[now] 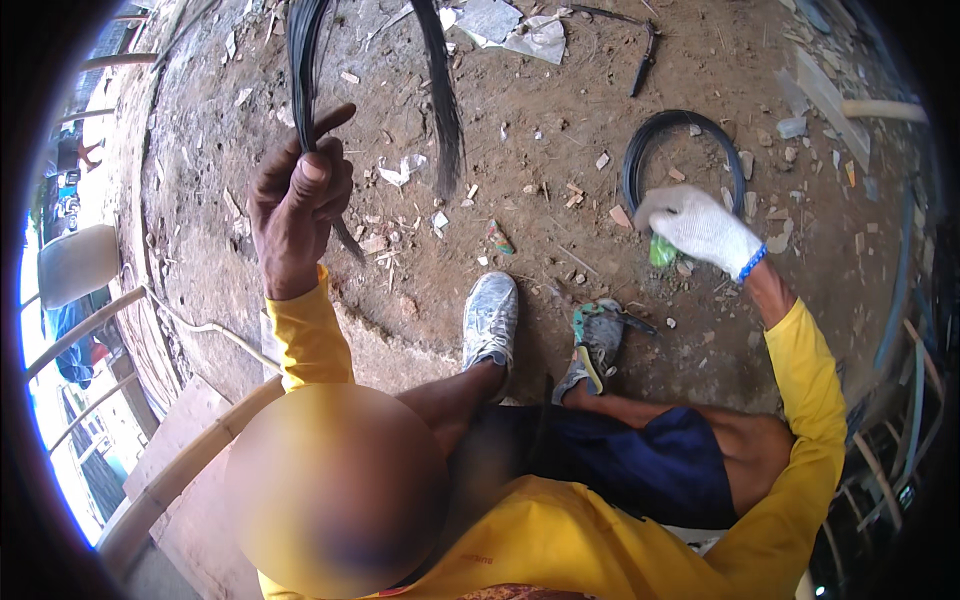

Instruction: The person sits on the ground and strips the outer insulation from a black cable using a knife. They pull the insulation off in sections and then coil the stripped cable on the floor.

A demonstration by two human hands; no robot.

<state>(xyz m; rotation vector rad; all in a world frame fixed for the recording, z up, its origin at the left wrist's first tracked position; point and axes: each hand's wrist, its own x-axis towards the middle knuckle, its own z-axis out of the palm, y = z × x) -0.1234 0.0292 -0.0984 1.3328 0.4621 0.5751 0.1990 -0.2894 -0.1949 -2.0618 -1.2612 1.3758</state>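
My left hand (303, 195), bare, is closed round a bundle of thin black wire strands (303, 60), with the index finger stretched out past it. The bundle runs up out of the top edge, and a short tail pokes out below the hand. A second black length (436, 110) hangs to its right, ending in a frayed tip. My right hand (700, 228), in a white knit glove, is at the lower edge of a black wire coil (633, 160) over the dirt. Its fingers look curled, but what they hold is hidden. Something bright green (662, 250) shows just below the glove.
Wood chips and scraps litter the dirt ground. Pale sheet scraps (515, 30) and a bent dark rod (645, 65) lie at the far side. A dark-handled item (638, 324) lies by my right shoe (600, 345). A bamboo pole (200, 465) crosses at lower left.
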